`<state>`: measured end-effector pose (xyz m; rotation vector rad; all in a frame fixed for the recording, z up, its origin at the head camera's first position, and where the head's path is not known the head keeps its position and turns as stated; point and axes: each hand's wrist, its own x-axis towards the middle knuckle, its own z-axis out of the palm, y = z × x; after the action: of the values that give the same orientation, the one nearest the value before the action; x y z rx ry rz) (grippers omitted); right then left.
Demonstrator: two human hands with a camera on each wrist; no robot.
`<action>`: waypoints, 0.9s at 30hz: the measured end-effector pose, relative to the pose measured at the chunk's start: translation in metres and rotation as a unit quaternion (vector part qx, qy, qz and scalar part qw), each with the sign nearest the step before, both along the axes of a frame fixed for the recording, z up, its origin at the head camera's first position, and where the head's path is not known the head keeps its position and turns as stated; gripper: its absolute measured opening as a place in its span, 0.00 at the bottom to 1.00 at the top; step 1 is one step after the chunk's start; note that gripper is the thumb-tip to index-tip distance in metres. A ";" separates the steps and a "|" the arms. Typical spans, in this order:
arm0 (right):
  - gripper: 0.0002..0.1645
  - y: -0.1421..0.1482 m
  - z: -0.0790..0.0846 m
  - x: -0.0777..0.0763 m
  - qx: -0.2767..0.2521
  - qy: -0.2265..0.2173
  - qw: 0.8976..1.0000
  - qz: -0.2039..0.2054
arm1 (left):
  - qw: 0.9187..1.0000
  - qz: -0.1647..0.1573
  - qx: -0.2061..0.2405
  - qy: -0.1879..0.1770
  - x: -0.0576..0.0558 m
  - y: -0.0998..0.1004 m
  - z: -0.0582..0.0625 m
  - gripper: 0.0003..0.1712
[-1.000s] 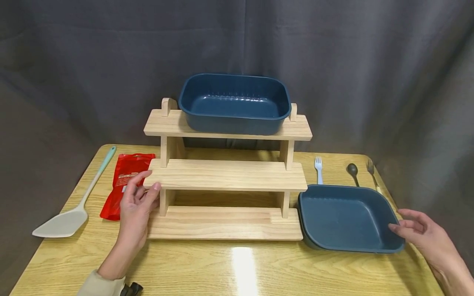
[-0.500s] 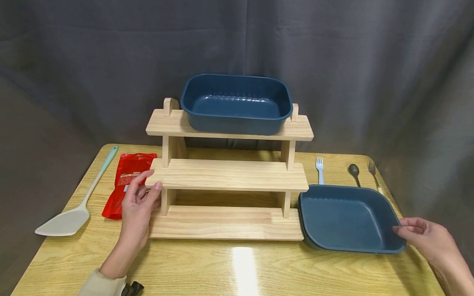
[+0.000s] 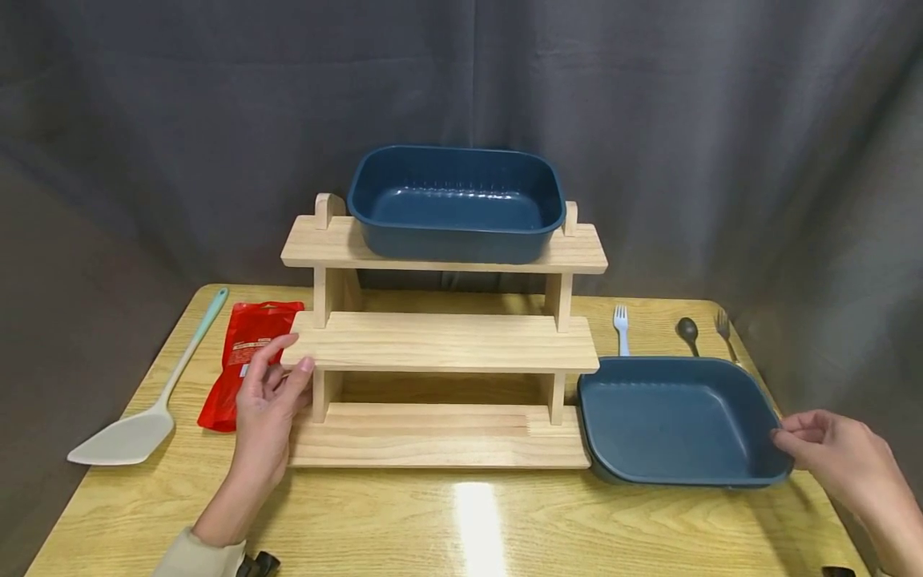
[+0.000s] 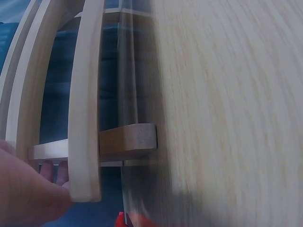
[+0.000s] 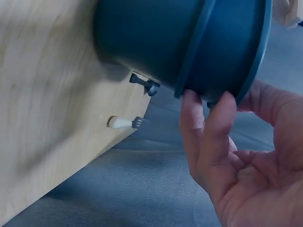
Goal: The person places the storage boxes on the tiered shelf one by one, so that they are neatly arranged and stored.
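A three-tier wooden display rack (image 3: 447,340) stands on the table. My left hand (image 3: 265,417) grips the left end of its middle board, thumb at the front edge. On the right, a dark blue plastic bin (image 3: 674,425) sits stacked in a second like bin (image 5: 142,38), seen in the right wrist view. My right hand (image 3: 851,461) pinches the upper bin's right rim, with the thumb inside and fingers underneath the rim. Another dark blue bin (image 3: 461,244) rests on the rack's top board.
Left of the rack lie a red pouch (image 3: 241,361) and a spatula (image 3: 133,437) with a mint handle. Behind the stacked bins lie a light blue fork (image 3: 622,328), a dark spoon (image 3: 688,330) and a metal fork (image 3: 724,332). A grey curtain (image 3: 461,72) hangs behind.
My right hand has closed from loose fingers to a pinch on the upper bin's rim. That bin has shifted up slightly. My left hand keeps its hold on the rack.
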<state>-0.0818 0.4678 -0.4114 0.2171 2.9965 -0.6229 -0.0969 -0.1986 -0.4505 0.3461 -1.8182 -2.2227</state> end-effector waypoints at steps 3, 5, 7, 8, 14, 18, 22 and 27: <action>0.19 0.001 0.000 -0.002 -0.009 0.003 1.000 -0.008 | 1.000 -0.001 -0.002 0.002 -0.001 0.000 0.000 0.30; 0.22 0.003 -0.001 -0.003 -0.029 -0.008 0.999 -0.013 | 1.000 0.001 -0.003 0.002 -0.001 -0.001 0.000 0.30; 0.24 0.005 -0.003 -0.005 -0.054 -0.019 0.998 -0.016 | 1.000 0.002 -0.003 0.003 -0.002 -0.001 0.000 0.29; 0.24 0.006 -0.005 -0.005 -0.069 -0.021 0.997 -0.015 | 1.000 0.002 -0.003 0.003 -0.002 -0.002 0.000 0.29; 0.17 0.012 -0.021 -0.004 -0.225 0.018 0.974 0.017 | 1.000 0.002 0.004 0.004 -0.001 -0.003 0.000 0.30; 0.31 0.018 -0.027 -0.003 -0.339 0.041 0.938 0.061 | 1.000 0.000 0.006 0.003 0.000 -0.003 0.000 0.30; 0.40 0.025 -0.029 0.001 -0.454 0.052 0.884 0.094 | 1.000 -0.008 0.002 0.001 0.000 -0.003 0.000 0.30; 0.41 0.030 -0.026 0.007 -0.529 0.056 0.842 0.091 | 1.000 -0.027 -0.006 -0.003 -0.001 -0.006 0.001 0.30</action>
<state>-0.0744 0.4981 -0.4373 -0.1857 2.2245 -2.1190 -0.0983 -0.2045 -0.4493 0.3039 -1.8639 -2.2490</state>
